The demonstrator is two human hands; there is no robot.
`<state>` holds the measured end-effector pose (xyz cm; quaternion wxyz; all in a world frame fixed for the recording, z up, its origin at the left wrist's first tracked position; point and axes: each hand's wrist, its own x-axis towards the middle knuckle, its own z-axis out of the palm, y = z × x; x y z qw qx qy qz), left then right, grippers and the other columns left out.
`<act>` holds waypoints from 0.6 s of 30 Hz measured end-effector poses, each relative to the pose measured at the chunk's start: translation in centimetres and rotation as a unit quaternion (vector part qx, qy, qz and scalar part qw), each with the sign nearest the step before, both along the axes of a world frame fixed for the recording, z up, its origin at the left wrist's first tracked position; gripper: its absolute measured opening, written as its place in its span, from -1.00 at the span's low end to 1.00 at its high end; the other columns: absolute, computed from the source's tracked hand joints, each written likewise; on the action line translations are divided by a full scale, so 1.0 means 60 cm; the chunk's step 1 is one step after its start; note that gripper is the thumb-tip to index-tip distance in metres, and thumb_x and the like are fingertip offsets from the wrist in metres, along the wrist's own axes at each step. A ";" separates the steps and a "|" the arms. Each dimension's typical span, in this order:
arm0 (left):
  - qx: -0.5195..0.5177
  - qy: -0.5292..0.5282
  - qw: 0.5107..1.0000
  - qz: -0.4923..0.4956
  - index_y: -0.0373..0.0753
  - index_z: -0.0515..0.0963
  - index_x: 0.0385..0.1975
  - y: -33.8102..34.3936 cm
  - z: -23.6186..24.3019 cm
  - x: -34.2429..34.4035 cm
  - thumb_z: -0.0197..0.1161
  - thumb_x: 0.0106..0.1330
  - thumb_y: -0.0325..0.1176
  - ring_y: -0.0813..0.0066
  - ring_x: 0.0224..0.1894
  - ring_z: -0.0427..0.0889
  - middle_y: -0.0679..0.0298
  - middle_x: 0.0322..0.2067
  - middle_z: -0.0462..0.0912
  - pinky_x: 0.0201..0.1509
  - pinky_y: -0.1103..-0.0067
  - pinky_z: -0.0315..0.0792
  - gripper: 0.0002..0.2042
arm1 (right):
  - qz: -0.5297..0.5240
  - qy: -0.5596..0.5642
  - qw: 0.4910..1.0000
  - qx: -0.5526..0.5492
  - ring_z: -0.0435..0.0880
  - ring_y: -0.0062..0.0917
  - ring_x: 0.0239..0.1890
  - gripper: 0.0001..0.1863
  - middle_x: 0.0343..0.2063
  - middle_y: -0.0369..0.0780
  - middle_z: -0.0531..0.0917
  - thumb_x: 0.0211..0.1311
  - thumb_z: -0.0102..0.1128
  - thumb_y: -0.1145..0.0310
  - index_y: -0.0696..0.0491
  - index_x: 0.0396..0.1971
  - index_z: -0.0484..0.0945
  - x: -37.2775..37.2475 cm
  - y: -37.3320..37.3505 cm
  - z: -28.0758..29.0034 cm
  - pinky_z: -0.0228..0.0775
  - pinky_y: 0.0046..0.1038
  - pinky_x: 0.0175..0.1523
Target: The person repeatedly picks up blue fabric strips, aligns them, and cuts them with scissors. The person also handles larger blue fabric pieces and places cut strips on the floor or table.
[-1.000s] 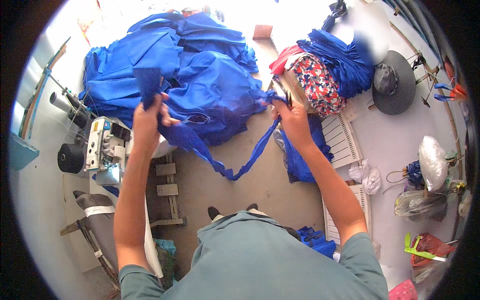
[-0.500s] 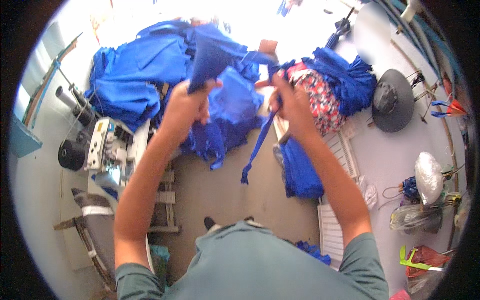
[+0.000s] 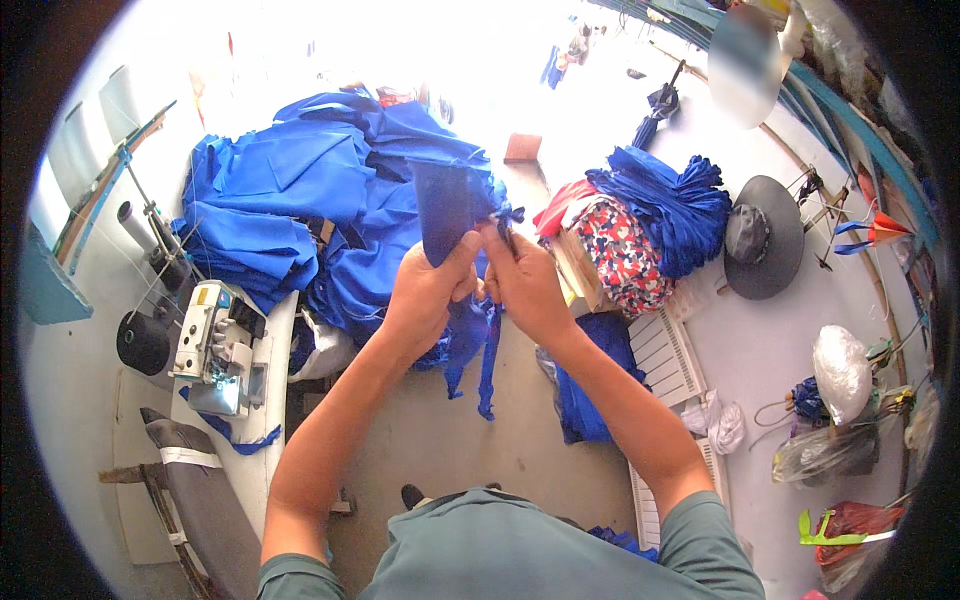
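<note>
Both hands are raised in the middle of the view, close together. My left hand [image 3: 432, 290] is closed on a dark blue fabric piece [image 3: 446, 205] that stands up from the thumb. Right beside it, my right hand [image 3: 525, 285] pinches the other end of the same cloth, near a knotted bit. Narrow blue strips [image 3: 488, 365] hang below the hands. Behind them a large heap of bright blue fabric [image 3: 290, 170] spreads over the left and middle; the hands hide part of it.
An overlock sewing machine [image 3: 215, 335] stands on a white table at left, beside a black thread cone [image 3: 142, 340]. Gathered blue cloth [image 3: 670, 205] and red-white-blue patterned fabric [image 3: 612, 250] are piled at right. A dark hat [image 3: 765, 238] hangs on the wall.
My hands have come together from being well apart, the right one moving left and both lower in the picture. The head view has tilted, showing more of the far side.
</note>
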<state>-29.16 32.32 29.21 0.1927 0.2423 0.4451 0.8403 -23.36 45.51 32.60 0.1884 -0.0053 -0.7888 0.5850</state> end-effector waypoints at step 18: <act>-0.016 -0.108 0.994 -0.019 -0.21 0.54 -0.34 -0.019 0.018 0.006 0.29 0.35 -0.33 0.60 -0.58 0.39 0.43 -0.57 0.44 -0.43 0.58 0.33 -0.88 | 0.155 0.001 0.980 -0.124 0.68 -0.69 -0.40 -0.62 -0.39 -0.27 0.70 0.36 0.25 0.38 0.25 0.07 0.48 -0.003 0.003 -0.035 0.52 -0.62 -0.36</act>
